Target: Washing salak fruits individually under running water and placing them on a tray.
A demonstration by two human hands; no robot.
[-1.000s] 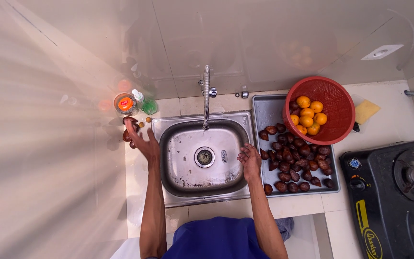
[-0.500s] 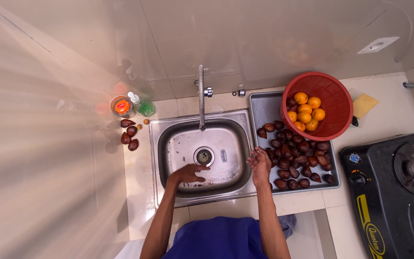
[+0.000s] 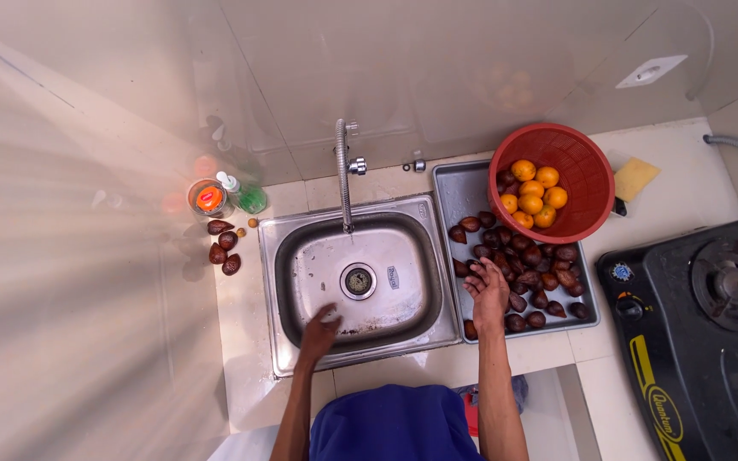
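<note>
View from above of a kitchen counter. A steel sink [image 3: 356, 282] sits in the middle, with a tap [image 3: 342, 171] at its far side. The person's left hand [image 3: 319, 331] is inside the sink near its near edge; whether it holds anything cannot be told. The right hand [image 3: 489, 286] rests with fingers spread open on a pile of dark brown scaly fruits [image 3: 527, 265] lying in a metal tray [image 3: 459, 183] just right of the sink. A red basket [image 3: 578, 154] holding oranges [image 3: 531, 192] sits on the far end of the tray. Left of the sink, four more brown fruits [image 3: 222, 246] lie on the counter, near a green soap bottle [image 3: 245, 195] and a small jar [image 3: 207, 198]. A black gas stove [image 3: 694, 341] stands at the far right.
</note>
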